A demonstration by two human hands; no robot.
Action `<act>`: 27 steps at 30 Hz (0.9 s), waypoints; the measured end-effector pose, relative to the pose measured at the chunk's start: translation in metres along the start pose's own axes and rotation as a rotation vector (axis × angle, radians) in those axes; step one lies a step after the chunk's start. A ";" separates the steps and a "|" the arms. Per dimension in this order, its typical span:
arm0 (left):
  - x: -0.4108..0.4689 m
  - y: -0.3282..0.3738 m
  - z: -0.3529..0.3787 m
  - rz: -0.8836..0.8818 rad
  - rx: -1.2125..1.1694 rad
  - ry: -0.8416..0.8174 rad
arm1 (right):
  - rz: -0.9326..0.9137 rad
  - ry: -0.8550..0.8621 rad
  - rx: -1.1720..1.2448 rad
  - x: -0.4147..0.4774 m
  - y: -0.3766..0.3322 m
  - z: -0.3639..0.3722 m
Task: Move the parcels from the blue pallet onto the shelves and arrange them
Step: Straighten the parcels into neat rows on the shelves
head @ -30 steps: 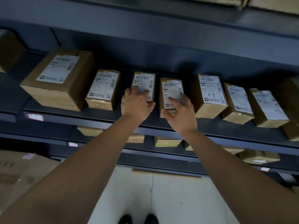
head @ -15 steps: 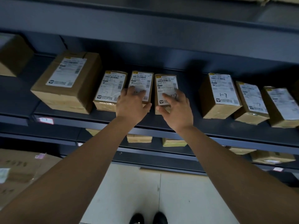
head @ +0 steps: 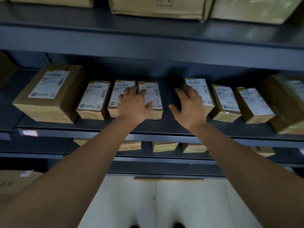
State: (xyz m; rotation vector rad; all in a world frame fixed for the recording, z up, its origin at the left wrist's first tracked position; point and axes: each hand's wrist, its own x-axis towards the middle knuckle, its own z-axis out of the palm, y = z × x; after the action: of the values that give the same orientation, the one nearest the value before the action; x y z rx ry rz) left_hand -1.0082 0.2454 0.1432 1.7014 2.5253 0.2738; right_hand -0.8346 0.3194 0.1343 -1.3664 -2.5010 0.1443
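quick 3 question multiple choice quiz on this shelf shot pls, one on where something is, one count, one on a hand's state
1. Where does the left hand lie?
A) on the boxes of the top shelf
B) on the small parcels just left of the gap
C) on the floor

2. How many small parcels stand side by side between the large box and the gap?
A) two
B) three
C) five

3. The right hand is
A) open, fingers spread
B) clenched in a fist
C) lifting a parcel clear of the shelf

Answers:
1 B, its fingers lie across the two parcels nearest the gap.
2 B, three labelled tops show there.
3 A, its fingers are straight and apart, beside the parcel right of the gap.
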 end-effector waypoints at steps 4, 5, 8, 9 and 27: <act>0.004 0.054 0.002 0.047 -0.072 -0.017 | 0.094 0.079 -0.040 -0.009 0.057 -0.028; 0.005 0.068 0.005 0.056 -0.085 -0.024 | 0.135 0.055 -0.053 -0.012 0.073 -0.032; 0.005 0.110 0.017 0.073 -0.117 -0.043 | 0.268 -0.055 -0.081 -0.021 0.119 -0.038; 0.005 0.121 0.022 0.073 -0.122 -0.048 | 0.295 -0.094 -0.085 -0.024 0.132 -0.038; 0.016 0.183 0.060 -0.018 -0.078 0.100 | 0.173 -0.152 0.238 -0.020 0.187 -0.006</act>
State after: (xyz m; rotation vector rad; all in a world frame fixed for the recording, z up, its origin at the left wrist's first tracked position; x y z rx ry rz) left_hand -0.8376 0.3330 0.1200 1.6754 2.5611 0.4617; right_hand -0.6716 0.4045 0.0941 -1.5169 -2.3850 0.5828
